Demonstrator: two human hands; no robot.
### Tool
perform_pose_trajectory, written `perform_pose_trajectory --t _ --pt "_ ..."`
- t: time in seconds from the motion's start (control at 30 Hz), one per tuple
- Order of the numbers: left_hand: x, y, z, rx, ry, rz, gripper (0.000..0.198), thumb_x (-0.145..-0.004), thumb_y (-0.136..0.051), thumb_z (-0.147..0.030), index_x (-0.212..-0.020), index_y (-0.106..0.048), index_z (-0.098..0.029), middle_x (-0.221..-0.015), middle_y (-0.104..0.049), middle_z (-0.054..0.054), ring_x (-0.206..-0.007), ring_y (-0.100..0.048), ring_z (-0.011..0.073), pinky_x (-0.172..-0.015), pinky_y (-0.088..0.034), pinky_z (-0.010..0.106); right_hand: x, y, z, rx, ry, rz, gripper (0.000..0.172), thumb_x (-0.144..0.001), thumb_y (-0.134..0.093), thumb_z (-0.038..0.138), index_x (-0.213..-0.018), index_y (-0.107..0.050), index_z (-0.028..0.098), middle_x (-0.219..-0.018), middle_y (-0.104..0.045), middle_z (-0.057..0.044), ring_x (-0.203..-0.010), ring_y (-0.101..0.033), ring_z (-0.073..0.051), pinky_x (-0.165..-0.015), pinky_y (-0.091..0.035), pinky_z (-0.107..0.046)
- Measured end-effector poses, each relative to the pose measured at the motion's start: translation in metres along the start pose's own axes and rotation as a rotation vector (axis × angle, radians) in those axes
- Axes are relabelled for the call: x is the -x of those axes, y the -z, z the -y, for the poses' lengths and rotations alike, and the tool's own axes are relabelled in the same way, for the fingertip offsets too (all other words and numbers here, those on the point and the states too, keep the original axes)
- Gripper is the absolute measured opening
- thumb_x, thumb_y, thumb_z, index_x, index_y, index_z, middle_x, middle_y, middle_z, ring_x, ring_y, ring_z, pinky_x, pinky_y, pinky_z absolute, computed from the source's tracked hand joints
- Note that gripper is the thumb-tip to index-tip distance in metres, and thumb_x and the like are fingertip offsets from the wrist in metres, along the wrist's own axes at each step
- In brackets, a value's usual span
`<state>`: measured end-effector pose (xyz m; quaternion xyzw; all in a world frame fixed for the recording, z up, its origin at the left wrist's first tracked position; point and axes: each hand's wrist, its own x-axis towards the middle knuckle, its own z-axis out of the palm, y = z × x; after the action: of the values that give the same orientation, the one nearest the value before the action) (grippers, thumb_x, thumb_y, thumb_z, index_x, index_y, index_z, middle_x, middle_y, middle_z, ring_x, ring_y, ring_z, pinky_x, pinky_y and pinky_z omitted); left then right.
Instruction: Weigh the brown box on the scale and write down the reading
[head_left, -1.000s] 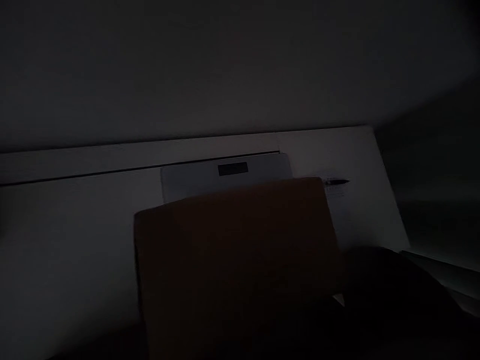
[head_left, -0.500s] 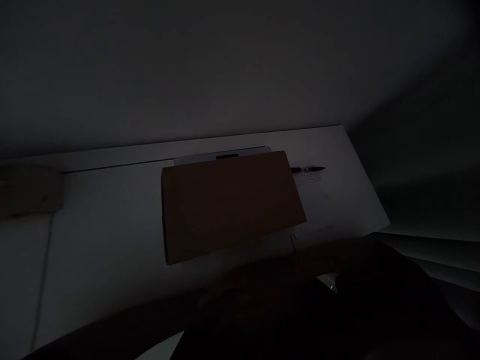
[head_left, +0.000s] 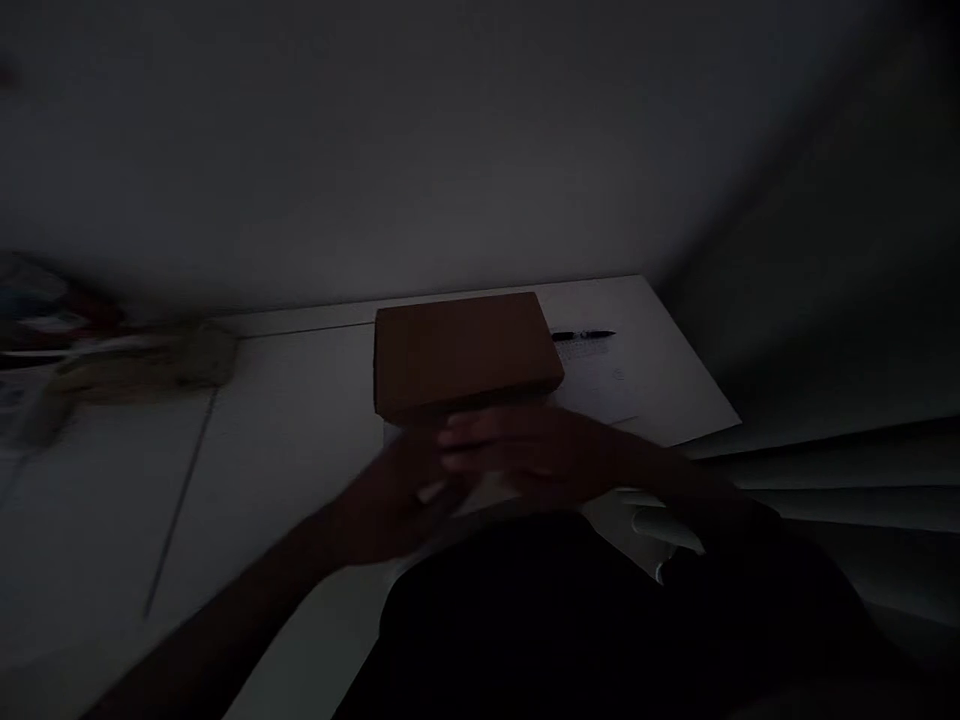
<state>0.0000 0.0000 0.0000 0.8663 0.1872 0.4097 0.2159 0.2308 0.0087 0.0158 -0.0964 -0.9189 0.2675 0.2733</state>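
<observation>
Box, brown and flat, lies on the white bench just past both hands. The room is very dark and the hands are blurry. The left hand and the right hand are close together, just in front of the box's near edge. The right fingers look stretched out flat, near the box edge. I cannot tell if either hand touches or holds anything. To the right of the box, past the right hand, a black pen lies on a paper. Far to the left of the hands are some blurry things I cannot make out.
</observation>
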Motion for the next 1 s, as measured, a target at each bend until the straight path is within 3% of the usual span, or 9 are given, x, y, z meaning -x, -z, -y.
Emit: perform_pose_trajectory --t 0.03,0.07,0.17,0.23,0.3,0.43,0.57,0.73,1.0 --pt "0.001 0.009 0.003 -0.085 -0.010 0.010 0.024 -0.093 -0.056 -0.018 -0.112 -0.070 -0.025 -0.097 -0.072 0.004 -0.090 -0.070 0.0150 -0.073 -0.057 0.022 0.003 0.006 -0.001 0.023 0.012 -0.099 0.042 -0.105 -0.036 0.021 -0.146 -0.046 0.013 -0.147 -0.047 -0.014 -0.145 -0.034 -0.017 -0.117 -0.036 -0.034" --pt "0.003 0.017 0.007 -0.166 0.005 -0.072 0.028 -0.093 -0.055 -0.017 -0.115 -0.070 -0.025 -0.100 -0.072 0.004 -0.092 -0.071 0.0159 -0.076 -0.057 0.024 0.007 0.012 -0.005 0.063 0.015 -0.197 0.045 -0.105 -0.036 0.021 -0.149 -0.042 0.017 -0.147 -0.047 -0.012 -0.144 -0.037 -0.017 -0.117 -0.036 -0.036" --pt "0.014 0.029 0.030 -0.181 0.107 -0.613 0.030 -0.092 -0.055 -0.015 -0.118 -0.070 -0.021 -0.088 -0.072 0.003 -0.077 -0.069 0.0150 -0.071 -0.055 0.027 0.022 0.017 -0.029 0.204 -0.110 -0.594 0.045 -0.105 -0.037 0.035 -0.150 -0.041 0.029 -0.148 -0.046 -0.005 -0.142 -0.039 -0.020 -0.119 -0.035 -0.042" --pt "0.023 0.024 0.051 -0.035 0.012 -0.857 0.032 -0.089 -0.058 -0.019 -0.120 -0.066 -0.017 -0.083 -0.071 0.003 -0.070 -0.068 0.0159 -0.065 -0.054 0.029 0.032 0.010 -0.056 0.200 -0.247 -0.843 0.050 -0.104 -0.032 0.048 -0.149 -0.041 0.027 -0.150 -0.043 -0.007 -0.143 -0.038 -0.023 -0.119 -0.034 -0.045" --pt "0.032 0.011 0.073 0.058 0.037 -0.967 0.035 -0.088 -0.062 -0.026 -0.121 -0.059 -0.014 -0.087 -0.070 0.005 -0.077 -0.068 0.0171 -0.066 -0.055 0.029 0.040 -0.002 -0.085 0.129 -0.374 -1.003 0.057 -0.102 -0.030 0.057 -0.149 -0.038 0.026 -0.150 -0.042 -0.009 -0.142 -0.040 -0.023 -0.119 -0.034 -0.047" --pt "0.049 -0.016 0.107 0.077 0.218 -0.945 0.049 -0.091 -0.061 -0.043 -0.130 -0.050 -0.014 -0.122 -0.062 0.015 -0.116 -0.061 0.0220 -0.097 -0.051 0.038 0.054 -0.031 -0.127 -0.019 -0.498 -1.113 0.077 -0.094 -0.028 0.075 -0.150 -0.037 0.023 -0.150 -0.042 -0.014 -0.140 -0.042 -0.025 -0.117 -0.035 -0.046" --pt "0.061 -0.029 0.121 0.131 0.300 -0.778 0.060 -0.096 -0.051 -0.058 -0.145 -0.044 -0.024 -0.144 -0.048 0.014 -0.134 -0.048 0.0254 -0.110 -0.041 0.042 0.063 -0.048 -0.135 -0.082 -0.547 -0.985 0.092 -0.090 -0.021 0.082 -0.155 -0.030 0.018 -0.154 -0.036 -0.017 -0.143 -0.037 -0.029 -0.118 -0.034 -0.049" --pt "0.069 -0.031 0.118 0.040 0.348 -0.617 0.063 -0.099 -0.045 -0.058 -0.153 -0.037 -0.026 -0.151 -0.041 0.012 -0.140 -0.040 0.0272 -0.116 -0.034 0.044 0.063 -0.057 -0.124 0.097 -0.538 -0.844 0.080 -0.094 -0.022 0.076 -0.152 -0.036 0.023 -0.149 -0.044 -0.013 -0.139 -0.042 -0.028 -0.117 -0.035 -0.048" --pt "0.071 -0.039 0.109 -0.110 0.398 -0.515 0.073 -0.099 -0.044 -0.057 -0.160 -0.022 -0.021 -0.161 -0.023 0.013 -0.148 -0.027 0.0273 -0.122 -0.022 0.043 0.061 -0.058 -0.120 0.182 -0.590 -0.842 0.080 -0.095 -0.019 0.076 -0.143 -0.046 0.018 -0.136 -0.054 -0.017 -0.135 -0.047 -0.029 -0.112 -0.040 -0.049"
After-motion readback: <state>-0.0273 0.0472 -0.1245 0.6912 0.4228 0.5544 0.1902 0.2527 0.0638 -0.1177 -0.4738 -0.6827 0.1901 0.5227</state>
